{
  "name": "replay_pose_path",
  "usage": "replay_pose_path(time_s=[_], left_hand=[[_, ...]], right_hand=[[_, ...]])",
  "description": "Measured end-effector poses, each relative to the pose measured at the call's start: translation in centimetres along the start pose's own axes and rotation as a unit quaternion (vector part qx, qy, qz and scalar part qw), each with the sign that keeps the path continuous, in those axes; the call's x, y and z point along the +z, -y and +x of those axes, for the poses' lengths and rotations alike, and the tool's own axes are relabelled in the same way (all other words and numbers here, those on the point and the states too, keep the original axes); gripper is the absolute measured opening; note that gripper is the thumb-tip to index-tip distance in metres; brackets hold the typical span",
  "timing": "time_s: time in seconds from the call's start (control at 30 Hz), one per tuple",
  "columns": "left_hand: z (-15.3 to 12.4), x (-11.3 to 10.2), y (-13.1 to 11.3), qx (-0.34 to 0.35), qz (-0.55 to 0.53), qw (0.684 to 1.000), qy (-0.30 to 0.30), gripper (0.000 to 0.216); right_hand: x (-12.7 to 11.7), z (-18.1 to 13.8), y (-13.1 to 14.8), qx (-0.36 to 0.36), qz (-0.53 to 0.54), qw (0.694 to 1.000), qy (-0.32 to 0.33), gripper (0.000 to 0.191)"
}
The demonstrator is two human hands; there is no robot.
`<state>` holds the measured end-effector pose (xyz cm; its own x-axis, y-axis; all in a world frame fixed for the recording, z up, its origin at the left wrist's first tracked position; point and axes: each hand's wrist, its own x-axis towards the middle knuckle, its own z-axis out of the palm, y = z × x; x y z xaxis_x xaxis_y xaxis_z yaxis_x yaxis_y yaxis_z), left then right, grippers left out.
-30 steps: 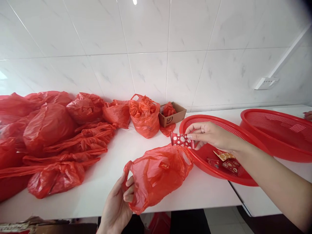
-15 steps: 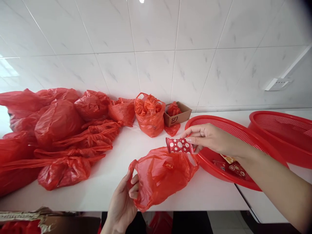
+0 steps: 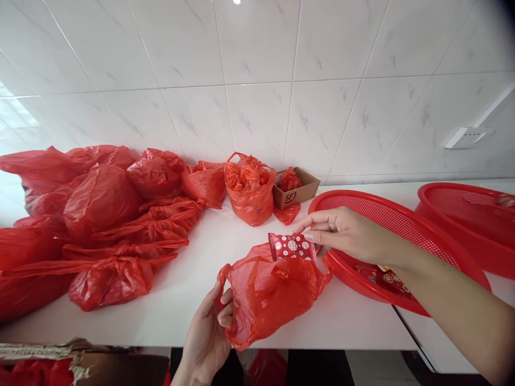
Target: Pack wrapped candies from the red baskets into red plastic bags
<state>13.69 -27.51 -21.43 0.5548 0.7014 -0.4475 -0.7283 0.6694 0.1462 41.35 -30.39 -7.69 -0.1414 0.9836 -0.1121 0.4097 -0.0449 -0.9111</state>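
Observation:
My left hand (image 3: 211, 327) is closed on one handle of a thin red plastic bag (image 3: 277, 300), whose mouth gapes upward over the front of the table. Another packet shows faintly through the plastic near the bag's middle. Between thumb and fingers, my right hand (image 3: 336, 230) pinches a small dark red packet (image 3: 293, 246) printed with white round patterns. That packet hangs just above the bag's far rim. Under my right forearm, several similar packets (image 3: 376, 274) lie in a red perforated plastic basket (image 3: 358, 201), partly hidden by the arm.
Filled red plastic bags (image 3: 100, 203) crowd the table's left side. Farther back stand an upright stuffed bag (image 3: 250, 193) and a small cardboard box (image 3: 308, 187) against the tiled wall. A second red basket (image 3: 450, 225) sits at right. A torn carton (image 3: 120, 370) is below the front edge.
My right hand has moved slightly left with the packet, which now sits a little lower over the bag's rim. My left hand keeps its hold. The view has shifted slightly.

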Motion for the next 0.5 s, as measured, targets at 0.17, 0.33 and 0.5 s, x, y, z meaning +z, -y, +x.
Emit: replay_pose_path(time_s=[0.17,0.33,0.5], left_hand=[[0.0,0.0,0.0,0.007,0.017,1.000,0.006,0.027],[0.0,0.0,0.2,0.019,0.021,0.999,-0.015,0.024],[-0.3,0.2,0.8,0.122,0.148,0.981,-0.039,0.020]], right_hand=[[0.1,-0.1,0.1,0.005,-0.001,1.000,0.001,0.030],[0.2,-0.3,0.2,-0.001,-0.020,1.000,0.002,0.032],[1.8,-1.3,0.9,-0.022,-0.122,0.991,-0.052,0.032]])
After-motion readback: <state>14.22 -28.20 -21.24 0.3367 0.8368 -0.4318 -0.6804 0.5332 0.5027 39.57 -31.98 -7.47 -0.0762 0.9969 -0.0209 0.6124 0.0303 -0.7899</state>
